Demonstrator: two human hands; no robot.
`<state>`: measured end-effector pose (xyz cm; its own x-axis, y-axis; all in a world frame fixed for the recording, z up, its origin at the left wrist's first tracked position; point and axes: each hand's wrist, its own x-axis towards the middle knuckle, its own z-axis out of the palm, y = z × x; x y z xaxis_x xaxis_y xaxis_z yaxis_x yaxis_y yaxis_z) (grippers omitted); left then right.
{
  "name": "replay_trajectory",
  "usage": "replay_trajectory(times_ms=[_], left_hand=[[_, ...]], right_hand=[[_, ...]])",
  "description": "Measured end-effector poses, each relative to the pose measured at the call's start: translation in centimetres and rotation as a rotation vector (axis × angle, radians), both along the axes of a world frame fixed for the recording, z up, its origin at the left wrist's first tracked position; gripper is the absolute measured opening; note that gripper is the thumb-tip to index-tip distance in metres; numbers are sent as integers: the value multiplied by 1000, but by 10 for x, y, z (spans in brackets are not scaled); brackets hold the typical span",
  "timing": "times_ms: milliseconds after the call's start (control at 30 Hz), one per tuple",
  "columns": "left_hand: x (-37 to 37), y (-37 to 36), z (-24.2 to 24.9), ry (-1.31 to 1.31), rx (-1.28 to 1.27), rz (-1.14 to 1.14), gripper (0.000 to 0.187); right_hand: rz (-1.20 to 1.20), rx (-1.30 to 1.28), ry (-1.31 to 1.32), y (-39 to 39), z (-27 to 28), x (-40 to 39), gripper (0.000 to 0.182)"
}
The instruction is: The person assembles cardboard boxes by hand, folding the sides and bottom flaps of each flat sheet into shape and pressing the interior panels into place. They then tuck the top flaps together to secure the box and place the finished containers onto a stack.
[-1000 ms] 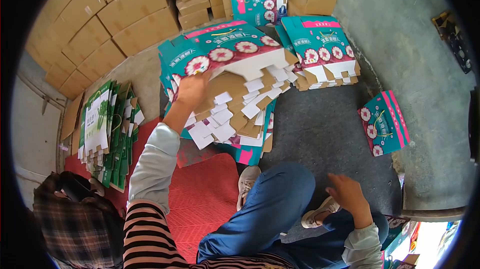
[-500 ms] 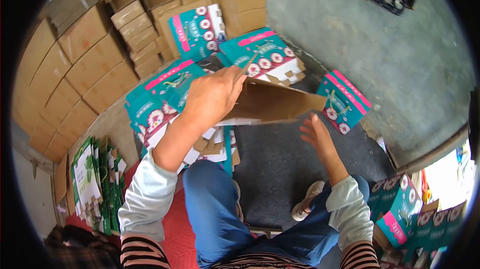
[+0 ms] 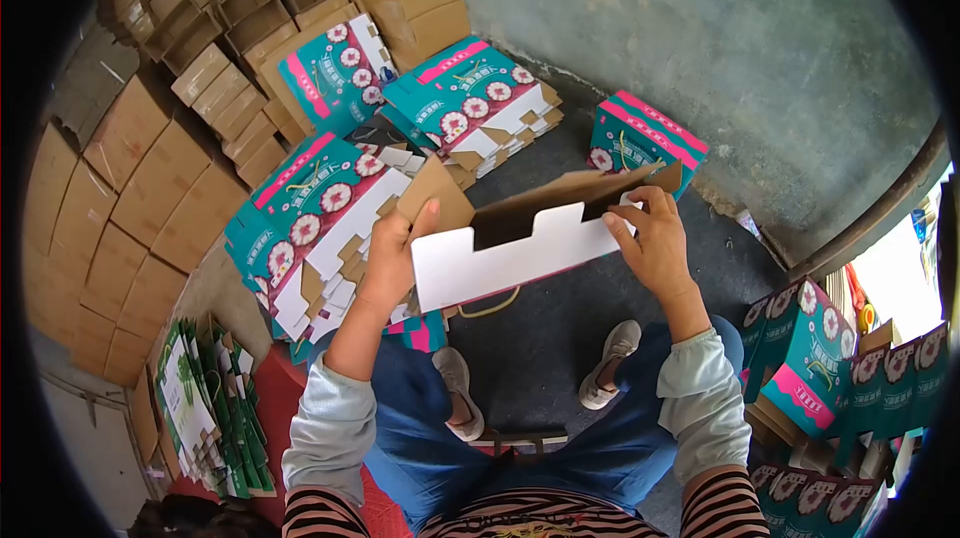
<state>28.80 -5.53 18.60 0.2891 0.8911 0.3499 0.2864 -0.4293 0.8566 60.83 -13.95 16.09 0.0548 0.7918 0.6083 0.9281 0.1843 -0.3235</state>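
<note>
Lifted off the stack of flat teal cartons [image 3: 320, 228] at left centre of the frame by the left hand [image 3: 392, 263], then swung to the middle: one carton blank [image 3: 520, 243]. Turned from brown inside facing down to white flap facing the camera. Raised from beside the knee at lower right, then closed on the blank's right end: the right hand [image 3: 655, 243]. Tilted further downward, the view.

Dark floor [image 3: 560, 338] underfoot, carrying fanned stacks of flat teal cartons [image 3: 320, 218] at left and another pile [image 3: 470, 108] behind. One assembled teal box [image 3: 640, 143] sits beside them. Green cartons [image 3: 200, 418] lean at lower left.
</note>
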Motion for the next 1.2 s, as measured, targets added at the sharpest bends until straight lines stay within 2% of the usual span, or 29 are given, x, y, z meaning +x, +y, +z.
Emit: replay_trajectory(times_ms=[133, 167, 200, 233, 267, 300, 400, 500, 533, 633, 833, 1033, 1100, 1167, 1200], left_hand=[[-2, 2, -3, -6, -123, -141, 27], [-3, 4, -4, -27, -159, -179, 27], [-5, 6, -4, -97, -326, -211, 28], [-7, 9, -2, -58, -366, -232, 29], [-8, 9, 0, -17, -410, -255, 29], [-9, 12, 1, 24, -454, -281, 29], [-15, 25, -19, 85, -383, -358, 30], [-13, 26, -17, 52, -428, -346, 31], [-15, 33, -17, 73, -459, -355, 32], [-17, 50, -13, 151, -484, -381, 34], [-4, 45, 0, 168, -497, -420, 38], [21, 57, 20, 430, -242, -434, 37], [20, 107, 13, 253, -282, -482, 36], [25, 100, 48, -202, -132, -75, 38], [20, 98, 48, -233, -108, 21, 42]], right_hand=[[-50, 58, -17, -7, 9, 6, 46], [-31, 4, -14, -10, 8, 8, 50], [-11, -52, -9, -12, 6, 9, 53], [8, -106, -5, -15, 4, 10, 56], [19, -112, -23, -16, 0, 11, 45], [78, -142, -75, -18, 1, 12, 42], [247, -237, -195, -21, 5, 16, 27], [365, -516, -95, -23, -3, 12, 26], [392, -488, -88, -23, -11, 9, 24], [442, -674, -60, -22, -12, 2, 24], [444, -524, -142, -19, -24, 8, 29], [457, -580, -95, -16, -21, 13, 21], [406, -554, -63, -15, -19, 15, 23], [343, -546, -9, -17, -25, 16, 28], [301, -551, 19, -18, -28, 20, 31]])
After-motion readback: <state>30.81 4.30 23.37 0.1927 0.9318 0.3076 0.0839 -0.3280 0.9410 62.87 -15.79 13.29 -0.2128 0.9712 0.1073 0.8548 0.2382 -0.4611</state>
